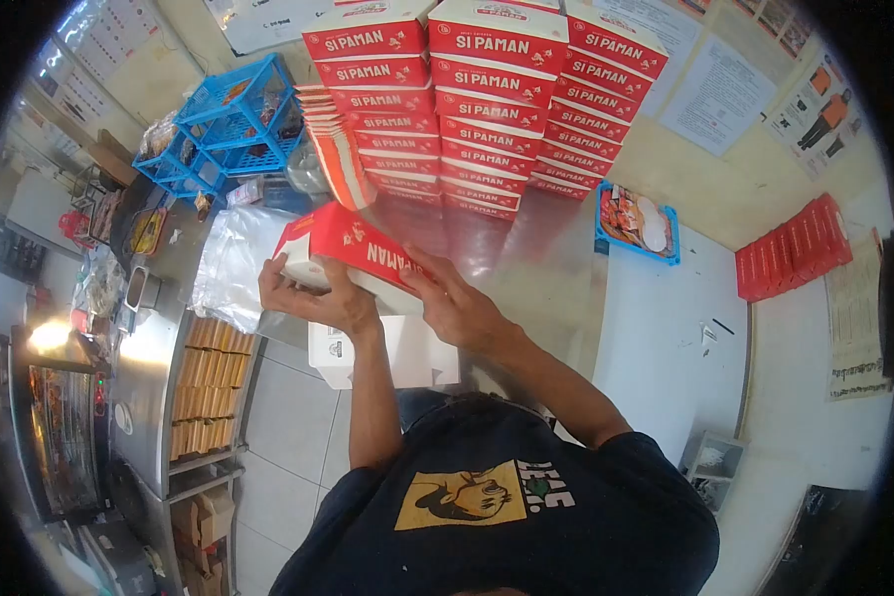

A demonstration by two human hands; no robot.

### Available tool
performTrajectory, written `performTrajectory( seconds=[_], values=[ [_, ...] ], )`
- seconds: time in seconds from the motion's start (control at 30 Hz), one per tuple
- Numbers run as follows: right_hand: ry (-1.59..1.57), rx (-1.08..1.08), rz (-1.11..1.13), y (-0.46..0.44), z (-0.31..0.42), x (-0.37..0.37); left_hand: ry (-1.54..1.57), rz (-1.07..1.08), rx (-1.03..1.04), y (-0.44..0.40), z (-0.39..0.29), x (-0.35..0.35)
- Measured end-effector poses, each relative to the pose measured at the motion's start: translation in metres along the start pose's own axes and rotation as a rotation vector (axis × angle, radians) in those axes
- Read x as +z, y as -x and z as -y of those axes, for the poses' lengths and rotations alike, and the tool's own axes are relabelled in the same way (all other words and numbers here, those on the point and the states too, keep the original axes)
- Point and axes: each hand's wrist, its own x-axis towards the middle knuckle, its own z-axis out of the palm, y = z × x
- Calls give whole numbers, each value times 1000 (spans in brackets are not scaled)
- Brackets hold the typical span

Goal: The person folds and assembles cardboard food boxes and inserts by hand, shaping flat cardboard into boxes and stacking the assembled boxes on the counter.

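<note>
Between my hands is a red and white "SI PAMAN" cardboard food box [353,240], tilted above the steel counter. My left hand [333,295] grips its near left corner, thumb against the white side. On the right end, my right hand [457,303] holds the box with fingers along the red panel. An open white flap [397,350] hangs below the box toward my body; whether it belongs to the same box I cannot tell. Behind stand tall stacks of matching red boxes [492,129], and flat folded cartons [333,149] lean beside them.
Clear plastic bags [243,263] lie left of the box, near blue plastic baskets [233,114]. A blue tray [638,223] sits on the white table [656,338] at right, with more red boxes [793,248] by the wall. A shelf of wrapped packs [209,382] is at lower left.
</note>
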Motion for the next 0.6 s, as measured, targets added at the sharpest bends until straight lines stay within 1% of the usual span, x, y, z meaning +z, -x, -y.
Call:
performTrajectory(
  seconds=[0.07,0.17,0.2,0.27,0.3,0.37,0.4,0.43,0.5,0.53,0.57,0.6],
  values=[
    [6,-94,45,0,-4,-2,111,-36,-125,2,7,-2],
    [15,-173,67,0,-17,-10,144,-58,-164,5,8,1],
    [14,-173,63,-3,-12,-14,145,-56,-161,5,6,2],
    [-50,-40,-7,-8,-1,-26,196,-97,-292,10,-1,10],
    [-48,-47,-12,-8,-5,-23,203,-98,-286,10,-3,10],
    [73,18,-367,-9,-18,-18,166,212,-357,13,-9,3],
    [14,61,-457,-14,-25,-32,-10,416,-294,2,-8,-7],
    [15,52,-460,-19,-31,-47,-5,412,-287,-14,-8,-9],
    [-133,-75,-371,-22,-31,-74,131,842,-126,-35,-17,-20],
    [-134,2,-242,-24,-11,-88,241,938,-189,-39,-29,-19],
    [-139,10,-233,-23,-4,-91,344,1031,-262,-42,-41,-18],
    [-91,-3,-212,-23,0,-94,348,1068,-186,-43,-39,-16]
  ],
)
